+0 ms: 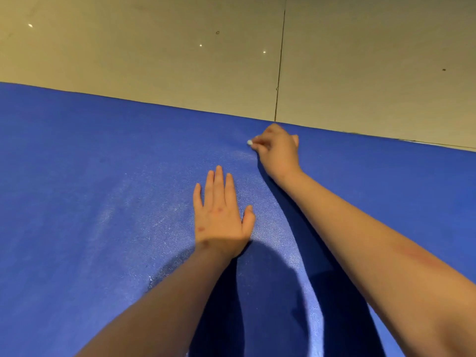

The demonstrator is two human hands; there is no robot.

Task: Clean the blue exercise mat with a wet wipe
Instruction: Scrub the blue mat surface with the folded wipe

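right hand (pixel 279 150) fingers pinch wet wipe (pixel 249 143) on blue mat (pixel 90 189); left hand (pixel 221 215) flat, fingers spread.

mat (pixel 90 202) left half: bare | centre: left hand (pixel 221 217) flat

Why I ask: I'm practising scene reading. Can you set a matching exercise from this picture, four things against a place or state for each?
Things
1. left hand
2. right hand
3. wet wipe
4. floor tiles

Places or states
A. beige, beyond the far edge of the blue mat
B. flat on the mat, fingers straight
C. small white wad showing at the fingertips
D. curled, gripping the wipe near the mat's far edge

Pairs: 1-B, 2-D, 3-C, 4-A
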